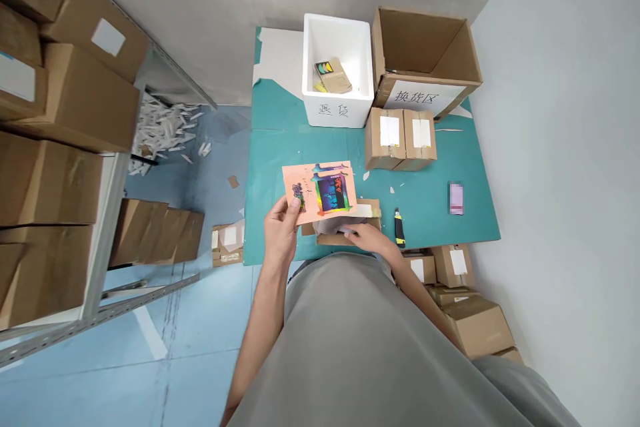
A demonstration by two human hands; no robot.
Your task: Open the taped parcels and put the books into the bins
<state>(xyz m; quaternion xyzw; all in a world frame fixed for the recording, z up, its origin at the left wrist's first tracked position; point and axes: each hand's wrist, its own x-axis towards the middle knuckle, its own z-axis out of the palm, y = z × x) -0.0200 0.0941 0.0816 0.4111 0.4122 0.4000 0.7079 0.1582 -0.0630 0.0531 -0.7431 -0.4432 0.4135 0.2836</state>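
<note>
My left hand point(281, 230) pinches a flat, peach-coloured booklet or card point(311, 195) with a bright multicoloured print, held tilted above the table's near edge. Below it lies an opened cardboard box point(334, 239) with greyish wrapping point(327, 225) inside, partly covered by the booklet. Into this box reaches my right hand point(369, 238), its fingers closed at the wrapping; what lies between them is too small to make out. A black and yellow box cutter point(399, 227) rests just right of that hand.
On the green table point(280, 140) stand a white foam bin point(337, 112) holding small packages, a large open carton point(427, 90) and two taped boxes point(400, 147). A phone-like item point(456, 199) lies right. Shelves of cartons point(75, 93) flank the left; boxes point(475, 323) sit on the right-hand floor.
</note>
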